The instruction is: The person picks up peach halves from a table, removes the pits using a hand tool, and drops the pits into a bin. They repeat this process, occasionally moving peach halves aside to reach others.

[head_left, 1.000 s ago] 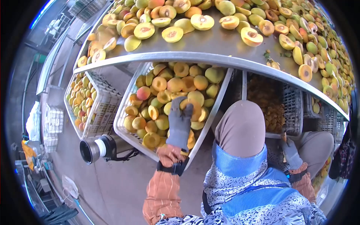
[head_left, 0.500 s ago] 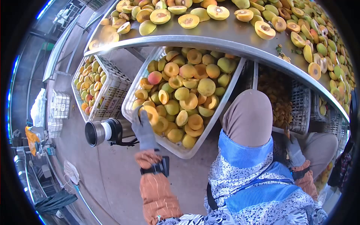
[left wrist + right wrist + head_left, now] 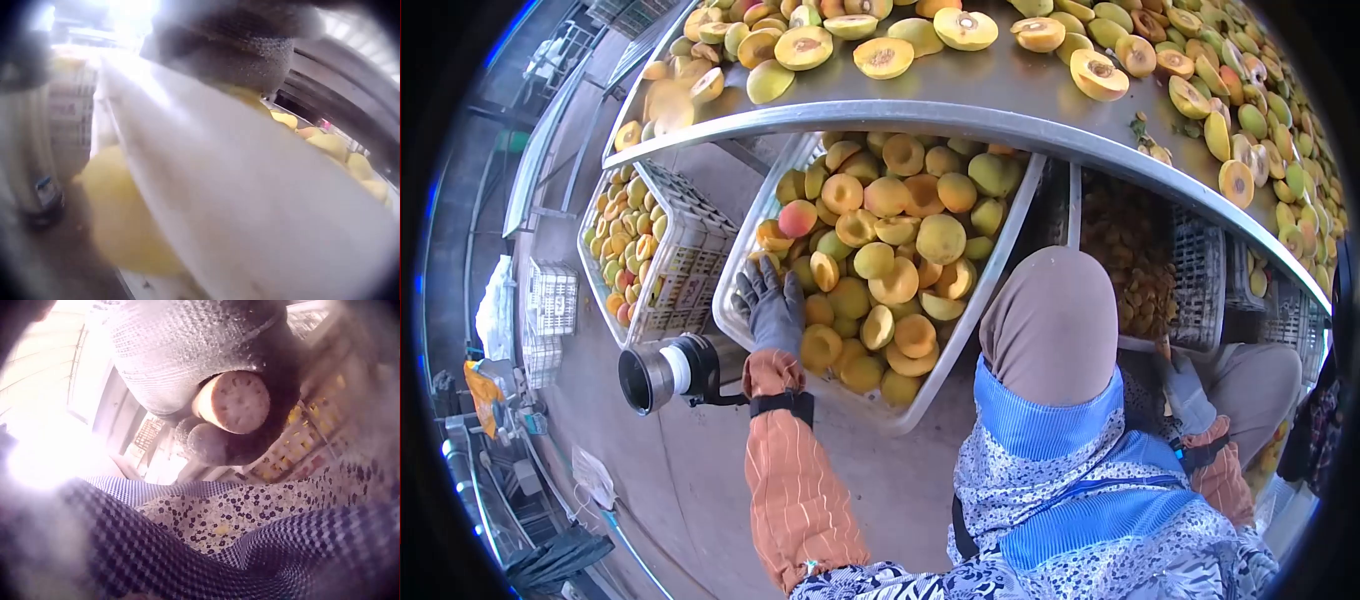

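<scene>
My gloved left hand (image 3: pixel 774 308) lies with its fingers spread over the left edge of a white crate (image 3: pixel 972 345) full of yellow peaches (image 3: pixel 941 239), many of them halved and pitted. In the left wrist view, the grey knit glove (image 3: pixel 250 59) is above the crate's pale rim (image 3: pixel 250 187), and a blurred yellow fruit (image 3: pixel 119 212) shows beside that rim. Low beside the knee, my gloved right hand (image 3: pixel 1188 398) grips a round wooden handle (image 3: pixel 242 403); its cut end faces the right wrist camera, and the rest is hidden.
Above the crate runs a metal table edge (image 3: pixel 850 112), with cut peaches (image 3: pixel 1099 75) on top. Another fruit crate (image 3: pixel 690 265) stands left, near a metal cylinder (image 3: pixel 662 378) with a black end. A crate of brown pieces (image 3: pixel 1135 275) sits under the table at right.
My left hand gripped a peach half over the crate, carried it to the left edge, and now shows spread fingers with no half visible in them. The right hand stayed by the knee.
</scene>
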`<state>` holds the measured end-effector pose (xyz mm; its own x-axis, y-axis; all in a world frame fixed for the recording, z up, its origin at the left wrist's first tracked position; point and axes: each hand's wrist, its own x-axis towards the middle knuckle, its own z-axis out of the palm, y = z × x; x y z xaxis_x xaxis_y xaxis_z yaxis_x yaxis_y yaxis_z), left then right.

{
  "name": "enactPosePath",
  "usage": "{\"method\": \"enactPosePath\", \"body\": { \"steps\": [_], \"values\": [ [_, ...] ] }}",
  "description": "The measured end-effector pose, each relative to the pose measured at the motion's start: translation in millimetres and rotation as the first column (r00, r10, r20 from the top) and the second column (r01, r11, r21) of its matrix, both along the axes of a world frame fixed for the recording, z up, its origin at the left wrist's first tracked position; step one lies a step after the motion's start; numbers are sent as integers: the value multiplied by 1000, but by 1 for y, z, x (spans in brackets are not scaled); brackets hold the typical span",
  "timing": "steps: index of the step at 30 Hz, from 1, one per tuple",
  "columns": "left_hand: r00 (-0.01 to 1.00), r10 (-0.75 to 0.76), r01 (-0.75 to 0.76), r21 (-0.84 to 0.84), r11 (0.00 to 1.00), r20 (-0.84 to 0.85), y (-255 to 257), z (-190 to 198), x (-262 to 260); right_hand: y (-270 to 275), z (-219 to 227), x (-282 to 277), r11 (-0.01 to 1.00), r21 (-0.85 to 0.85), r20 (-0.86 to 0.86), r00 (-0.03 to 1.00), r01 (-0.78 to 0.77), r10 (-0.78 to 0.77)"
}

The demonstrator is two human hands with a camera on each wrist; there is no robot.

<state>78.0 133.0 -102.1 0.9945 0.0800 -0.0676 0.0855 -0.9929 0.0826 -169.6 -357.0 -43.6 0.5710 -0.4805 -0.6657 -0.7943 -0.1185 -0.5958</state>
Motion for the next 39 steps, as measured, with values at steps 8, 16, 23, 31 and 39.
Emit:
{"method": "enactPosePath", "body": {
  "steps": [8,16,23,31,39],
  "values": [
    [992,-114,118,84,989,-56,-2,7,-3,-4,-1,-3,997,-7,-70,995,76,-77],
    [936,-327,330,-2,944,131,-45,10,2,-8,6,-9,981,158,49,992,110,-119],
    [916,-291,221,256,941,276,-52,14,31,-7,9,-14,983,139,64,990,117,-126],
    [980,-184,193,136,972,-78,-38,-2,51,2,20,0,993,89,43,996,77,-81],
    [853,-520,513,-126,849,-31,-81,4,-71,-4,13,-13,954,248,24,983,168,-180]
  ]
}}
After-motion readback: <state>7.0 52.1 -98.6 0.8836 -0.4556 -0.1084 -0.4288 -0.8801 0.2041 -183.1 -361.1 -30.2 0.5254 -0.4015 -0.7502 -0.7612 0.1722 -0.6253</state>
